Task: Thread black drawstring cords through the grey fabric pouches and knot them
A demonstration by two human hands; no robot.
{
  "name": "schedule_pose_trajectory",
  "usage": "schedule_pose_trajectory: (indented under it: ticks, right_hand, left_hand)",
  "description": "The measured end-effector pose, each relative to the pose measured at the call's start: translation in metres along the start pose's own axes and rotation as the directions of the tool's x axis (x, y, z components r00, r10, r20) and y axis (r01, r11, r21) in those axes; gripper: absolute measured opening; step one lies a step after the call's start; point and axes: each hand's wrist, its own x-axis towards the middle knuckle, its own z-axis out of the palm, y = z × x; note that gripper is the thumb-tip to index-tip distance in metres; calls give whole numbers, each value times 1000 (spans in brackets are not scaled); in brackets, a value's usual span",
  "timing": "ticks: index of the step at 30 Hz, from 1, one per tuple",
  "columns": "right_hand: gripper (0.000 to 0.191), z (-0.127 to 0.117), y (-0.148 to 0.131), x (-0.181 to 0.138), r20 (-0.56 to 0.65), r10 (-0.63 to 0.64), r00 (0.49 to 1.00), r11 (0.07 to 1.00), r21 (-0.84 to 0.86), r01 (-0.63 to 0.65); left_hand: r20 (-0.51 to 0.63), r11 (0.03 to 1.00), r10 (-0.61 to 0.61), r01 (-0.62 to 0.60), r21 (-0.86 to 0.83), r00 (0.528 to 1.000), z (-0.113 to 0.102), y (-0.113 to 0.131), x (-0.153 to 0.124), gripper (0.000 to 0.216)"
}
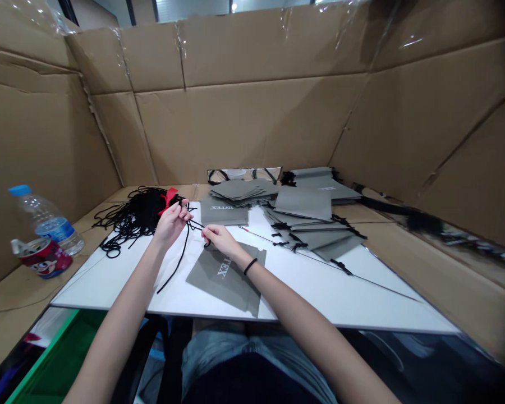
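A flat grey paper bag with white lettering lies on the white board in front of me. My right hand is pinched at the bag's top edge, fingers closed on the end of a black cord. My left hand is closed on the same cord a little to the left, and the rest of the cord hangs down across the board. A pile of loose black cords with a red tie lies just beyond my left hand.
Stacks of grey bags, several with cord handles, cover the far middle and right of the board. A water bottle and a red can stand at the left. Cardboard walls enclose the table.
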Motion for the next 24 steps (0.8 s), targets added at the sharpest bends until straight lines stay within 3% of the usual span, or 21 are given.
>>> schedule_pose_trajectory:
  ticks: [4,9,11,15,17,19,21,24]
  right_hand:
    - [34,-4,-2,2,-23,-8,1000,994,112,10]
    - [44,-22,-13,4,-127,-9,992,959,280,45]
    - [45,-32,-19,3,-193,-16,981,937,338,82]
    - [43,-51,-30,1,-315,-47,948,898,403,178]
    - [40,-59,-35,0,-371,-67,926,886,404,226]
    - [37,-65,-38,-1,-426,-87,901,883,385,267]
    - [36,-71,-42,-2,-475,-108,873,886,353,301]
    - [36,-83,-49,-4,-533,-150,833,893,288,345]
  left_hand:
    - [-150,1000,12,-15,-18,989,-9,8,4,9]
    - [-174,1000,17,-19,-12,985,-18,20,3,13]
    - [-116,1000,-21,23,10,993,-18,24,-1,12]
    - [122,977,-158,138,162,980,-20,26,-7,12]
    - [98,891,-220,159,426,971,-24,21,-5,18]
    - [-32,678,-214,172,715,976,-30,13,1,25]
    - [-132,519,-148,191,833,980,-36,3,6,24]
    - [-204,391,-6,190,901,979,-43,-8,10,25]
